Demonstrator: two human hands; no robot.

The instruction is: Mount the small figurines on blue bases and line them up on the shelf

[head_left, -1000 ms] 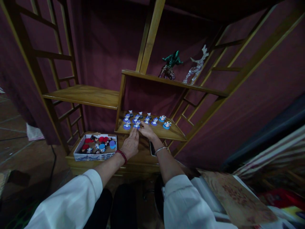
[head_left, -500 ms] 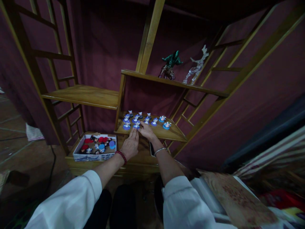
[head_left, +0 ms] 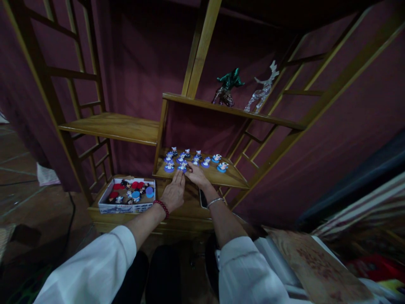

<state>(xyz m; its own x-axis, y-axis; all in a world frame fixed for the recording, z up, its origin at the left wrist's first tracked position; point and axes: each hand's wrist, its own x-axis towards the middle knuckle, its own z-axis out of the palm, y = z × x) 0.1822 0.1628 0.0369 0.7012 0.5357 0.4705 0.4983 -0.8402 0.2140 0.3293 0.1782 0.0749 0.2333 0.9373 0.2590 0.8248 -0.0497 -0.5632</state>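
Note:
On the low wooden shelf (head_left: 234,176) stand several small figurines on round bases. My left hand (head_left: 173,196) reaches to the shelf's front edge, its fingers stretched out flat, fingertips at the base of a purple-and-white figurine (head_left: 182,165) in the front row. From the right, my right hand (head_left: 196,175) has its curled fingers at that same figurine's side; its fingertips are partly hidden. Left of it stands another purple-based figurine (head_left: 169,166). Behind are dark-based figurines (head_left: 187,153). To the right stand blue-based figurines (head_left: 222,167).
An open cardboard box (head_left: 126,208) at lower left holds several loose figurines with red, blue and purple bases. A dark phone-like object (head_left: 203,198) lies under my right wrist. On the upper shelf stand a green-topped statuette (head_left: 228,86) and a clear deer figure (head_left: 261,93).
The view has shifted very slightly. Both hands stay at the same front-row figurine, and no figurine has visibly changed place.

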